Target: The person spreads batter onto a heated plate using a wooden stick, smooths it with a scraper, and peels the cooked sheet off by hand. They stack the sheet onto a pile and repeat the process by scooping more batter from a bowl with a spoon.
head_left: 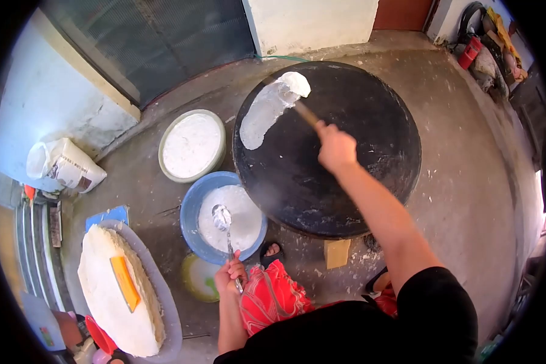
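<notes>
My right hand (338, 148) is closed around the wooden handle of a spreader (307, 114), whose head rests in white batter (259, 118). The batter lies in a curved smear along the upper left of a large round black griddle (340, 176), thickest at the spreader's far side. Low in the middle, my left hand (230, 276) grips the handle of a metal ladle (222, 217). White batter coats the ladle's bowl, held above a blue basin (188, 209) of white batter or flour.
Beside the blue basin stands a pale basin (164, 155) of white powder or batter. At lower left, a tray (171, 309) bears a stack of thin white flatbreads (103, 291) with an orange scraper (125, 284) on top. A green-rimmed bowl (191, 285), a sack (76, 167) and a yellow block (337, 253) sit on the floor.
</notes>
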Demonstrator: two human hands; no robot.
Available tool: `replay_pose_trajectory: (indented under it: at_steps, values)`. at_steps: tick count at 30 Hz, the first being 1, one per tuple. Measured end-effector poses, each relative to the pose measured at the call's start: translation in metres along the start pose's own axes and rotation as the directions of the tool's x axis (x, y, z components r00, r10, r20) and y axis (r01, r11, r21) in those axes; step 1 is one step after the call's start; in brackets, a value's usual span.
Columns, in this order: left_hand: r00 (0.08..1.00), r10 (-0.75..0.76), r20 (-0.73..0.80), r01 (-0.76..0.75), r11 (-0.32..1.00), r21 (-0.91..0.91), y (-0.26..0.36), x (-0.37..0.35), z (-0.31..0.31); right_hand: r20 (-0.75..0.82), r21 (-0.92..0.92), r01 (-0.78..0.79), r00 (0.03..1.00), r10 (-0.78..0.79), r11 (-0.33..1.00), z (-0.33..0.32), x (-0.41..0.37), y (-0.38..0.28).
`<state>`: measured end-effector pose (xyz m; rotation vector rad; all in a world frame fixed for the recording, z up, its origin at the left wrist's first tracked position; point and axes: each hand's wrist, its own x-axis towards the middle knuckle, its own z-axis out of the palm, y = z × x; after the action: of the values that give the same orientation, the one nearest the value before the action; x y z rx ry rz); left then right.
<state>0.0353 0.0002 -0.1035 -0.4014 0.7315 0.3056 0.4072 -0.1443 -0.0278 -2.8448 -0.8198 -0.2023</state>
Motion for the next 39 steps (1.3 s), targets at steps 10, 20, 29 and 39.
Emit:
replay_pose_trajectory:
  at_steps: [10,20,29,39]
  values:
    - [1.000,0.018,-0.001,-0.018,1.000,0.020,0.002,-0.001,0.000,0.005,0.020,-0.079,0.997,0.079,0.997,-0.002,-0.026,0.028]
    - [0.999,0.021,-0.026,-0.021,1.000,0.020,-0.001,0.001,0.004,0.024,0.006,-0.115,0.993,0.115,0.993,-0.004,0.007,0.014]
    - [0.997,0.039,-0.064,-0.039,0.999,-0.007,0.003,0.002,0.005,0.091,0.104,0.014,0.996,-0.024,0.994,-0.001,-0.066,0.006]
    - [0.995,0.056,-0.087,-0.052,0.997,0.050,0.004,0.003,0.006,0.044,0.200,-0.199,0.980,0.194,0.959,-0.020,-0.029,0.015]
